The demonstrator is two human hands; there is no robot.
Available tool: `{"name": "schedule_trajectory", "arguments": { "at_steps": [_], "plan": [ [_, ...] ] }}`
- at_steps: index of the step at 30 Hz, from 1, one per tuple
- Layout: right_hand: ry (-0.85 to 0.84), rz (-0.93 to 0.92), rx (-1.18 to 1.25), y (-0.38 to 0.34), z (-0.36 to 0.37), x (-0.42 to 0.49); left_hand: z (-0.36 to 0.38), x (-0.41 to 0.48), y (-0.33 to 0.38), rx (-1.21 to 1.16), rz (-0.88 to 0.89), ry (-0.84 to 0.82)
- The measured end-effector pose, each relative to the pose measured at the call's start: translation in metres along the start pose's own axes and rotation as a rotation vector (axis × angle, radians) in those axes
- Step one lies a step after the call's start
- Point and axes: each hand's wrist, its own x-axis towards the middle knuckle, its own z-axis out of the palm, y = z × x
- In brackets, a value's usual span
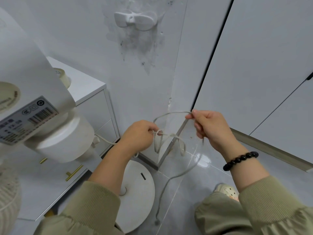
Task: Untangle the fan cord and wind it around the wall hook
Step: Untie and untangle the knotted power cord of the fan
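- At middle of the head view, slightly left: left hand [138,134], fingers curled tight, pinching the tangled part of the cord [172,113] where several strands cross.
- Just to the right and a little farther: right hand [210,128], thumb and forefinger pinched on the same cord, other fingers curled under; black bead bracelet [240,160] on its wrist.
- Between the two hands: one raised arc of cord from hand to hand.
- Under the left hand: two loose loops of cord hanging down and crossing each other.
- From the right hand downward: one strand falling to the tiled floor [211,175], its end lying on the tiles near the bottom, just right of the round fan base [140,189].
- At left: white fan head [64,136] with a grey label [28,116]; cord coming out of its rear and passing behind the left wrist.
- Far up on the stained wall [138,53]: white two-winged wall hook [135,20], well above both hands and apart from the cord.
- Far left: white drawer cabinet [88,85] with a tape roll [63,77] on top.
- Near edge: olive sleeves [94,206] and one pale shoe [227,189] on the floor.
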Motion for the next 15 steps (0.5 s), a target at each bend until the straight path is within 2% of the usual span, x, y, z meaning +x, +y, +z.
{"name": "schedule_trajectory", "arguments": {
  "at_steps": [1, 3, 5, 7, 11, 15],
  "plan": [
    [0.103, -0.006, -0.094, 0.004, -0.001, 0.003, 0.0, -0.001, 0.001, -0.002, 0.02, -0.04],
    [0.208, 0.001, -0.167, 0.009, -0.002, 0.006, -0.002, -0.004, 0.004, -0.055, 0.059, -0.104],
    [0.231, 0.02, -0.164, 0.013, -0.005, 0.007, -0.005, -0.008, 0.007, -0.209, 0.108, -0.181],
    [0.215, 0.026, -0.258, 0.017, -0.007, 0.008, -0.009, -0.009, 0.008, -0.395, 0.167, -0.252],
    [0.043, -0.007, -0.676, 0.024, -0.002, 0.005, -0.014, -0.011, 0.009, -0.669, 0.206, -0.254],
    [-0.241, -0.01, -0.851, 0.025, 0.007, 0.001, -0.013, -0.008, 0.011, -0.849, 0.179, -0.09]
  ]
}}
